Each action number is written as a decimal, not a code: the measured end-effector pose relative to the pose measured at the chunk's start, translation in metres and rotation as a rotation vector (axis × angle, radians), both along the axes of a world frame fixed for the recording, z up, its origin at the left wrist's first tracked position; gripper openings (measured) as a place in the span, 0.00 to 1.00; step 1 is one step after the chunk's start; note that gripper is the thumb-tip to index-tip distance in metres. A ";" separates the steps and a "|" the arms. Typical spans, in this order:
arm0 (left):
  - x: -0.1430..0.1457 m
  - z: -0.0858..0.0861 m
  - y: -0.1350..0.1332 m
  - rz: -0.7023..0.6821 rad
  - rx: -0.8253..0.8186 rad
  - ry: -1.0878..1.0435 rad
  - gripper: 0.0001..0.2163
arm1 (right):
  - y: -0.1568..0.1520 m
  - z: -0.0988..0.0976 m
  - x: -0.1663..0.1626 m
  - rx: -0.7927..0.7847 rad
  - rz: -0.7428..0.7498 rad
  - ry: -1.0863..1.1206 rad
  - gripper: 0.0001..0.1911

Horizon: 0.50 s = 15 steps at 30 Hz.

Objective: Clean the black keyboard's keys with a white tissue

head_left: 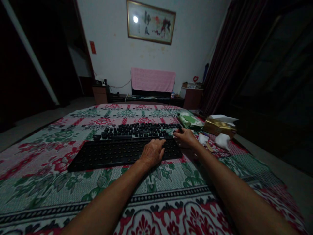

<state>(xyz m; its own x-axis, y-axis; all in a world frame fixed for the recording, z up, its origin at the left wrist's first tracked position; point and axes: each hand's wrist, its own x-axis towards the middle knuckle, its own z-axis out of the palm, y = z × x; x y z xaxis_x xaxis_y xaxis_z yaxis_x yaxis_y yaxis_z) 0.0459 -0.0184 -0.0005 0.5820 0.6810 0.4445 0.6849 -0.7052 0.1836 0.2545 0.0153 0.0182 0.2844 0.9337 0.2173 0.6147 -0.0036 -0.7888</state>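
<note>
Here's the left hand, laid low over the right part of the black keyboard, which lies flat on the cloth-covered bench with rows of small studs bare where keys would sit. Its fingers are bent; whether that grip is clamped on anything, I cannot tell from here. Over to the right hand, just past the keyboard's far right corner: that grip is pinched together on a small dark piece, too dim to name surely. Behind the keyboard, a spread of loose black keys, close to its far edge. Good work here, I'd judge, means the left palm bearing on the solid frame, lightly, so the board can't skid on the cloth and no stud takes sideways load. The pinch wants fingertips only, firm but not squeezing, with the piece turned to face the light, because it's gloomy in here. And mind that right forearm: the crumpled tissue sits near it, so a high elbow and short, straight strokes would avoid scattering those keys.
</note>
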 end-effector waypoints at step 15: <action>0.000 -0.002 0.002 -0.012 -0.026 -0.002 0.15 | 0.049 -0.020 0.015 -0.056 0.042 -0.254 0.06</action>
